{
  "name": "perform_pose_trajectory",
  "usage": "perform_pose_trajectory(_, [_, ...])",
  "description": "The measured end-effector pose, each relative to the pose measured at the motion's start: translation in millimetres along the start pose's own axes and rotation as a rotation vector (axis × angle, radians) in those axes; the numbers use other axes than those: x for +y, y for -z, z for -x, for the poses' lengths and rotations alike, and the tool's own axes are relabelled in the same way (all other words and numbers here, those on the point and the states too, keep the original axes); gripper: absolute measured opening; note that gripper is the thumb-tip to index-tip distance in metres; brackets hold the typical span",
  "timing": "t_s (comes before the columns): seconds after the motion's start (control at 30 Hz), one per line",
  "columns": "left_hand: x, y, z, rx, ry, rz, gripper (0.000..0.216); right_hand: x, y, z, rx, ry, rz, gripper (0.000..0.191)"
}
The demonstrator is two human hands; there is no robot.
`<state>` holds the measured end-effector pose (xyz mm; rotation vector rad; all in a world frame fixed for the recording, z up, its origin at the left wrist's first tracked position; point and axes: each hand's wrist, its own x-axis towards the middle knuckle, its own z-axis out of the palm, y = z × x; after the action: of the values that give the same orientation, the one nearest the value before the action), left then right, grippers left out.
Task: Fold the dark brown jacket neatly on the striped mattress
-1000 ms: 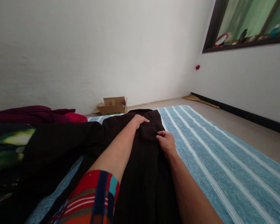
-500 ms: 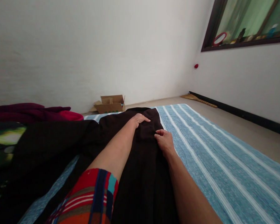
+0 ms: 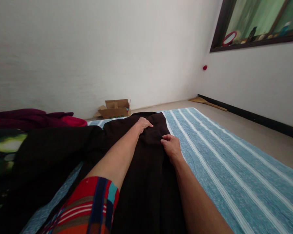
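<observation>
A dark brown garment (image 3: 148,169), which looks like trousers with its legs apart, lies lengthwise on the blue and white striped sheet (image 3: 210,156). My left hand (image 3: 144,124) rests on its far part, palm down with the thumb side pointing right; some of the fingers are hidden behind the hand. Closer to me, my right hand (image 3: 172,146) pinches the garment's right edge between thumb and fingertips. A black cloth part (image 3: 58,143) spreads to the left, beside a green and black printed cloth (image 3: 7,152).
Purple and pink clothing (image 3: 34,118) is heaped at the left. Beyond the sheet, an open cardboard box (image 3: 114,109) stands against the wall. A straw broom (image 3: 207,102) lies on the floor by the black skirting. A window (image 3: 258,26) with a red-rimmed mirror (image 3: 229,38) is at upper right.
My left hand has slid slightly left over the cloth. My right hand keeps its pinch at the edge, almost still. The view has shifted a little.
</observation>
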<state>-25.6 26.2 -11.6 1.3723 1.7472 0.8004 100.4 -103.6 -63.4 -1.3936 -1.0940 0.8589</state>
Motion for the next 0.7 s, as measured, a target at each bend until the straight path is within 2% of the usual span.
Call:
perform_pose_trajectory(0.13, [-0.5, 2.9, 1.7, 0.038, -0.011, -0.033, 0.02, 0.4, 0.0, 0.1, -0.004, 0.002, -0.001, 0.017])
perform_pose_trajectory(0.27, [-2.8, 10.2, 4.0, 0.039, -0.006, -0.032, 0.025, 1.8, 0.0, -0.4, -0.004, 0.004, 0.007, 0.018])
perform_pose_trajectory(0.5, [-19.3, 40.8, 22.9, -0.118, 0.027, 0.065, 0.036, 4.1, -0.1, -0.7, 0.002, 0.011, 0.037, 0.02])
perform_pose_trajectory(0.7, [-46.0, 70.5, 66.2, -0.223, 0.06, 0.154, 0.041, 7.8, 0.1, -0.8, 0.001, 0.03, 0.081, 0.022])
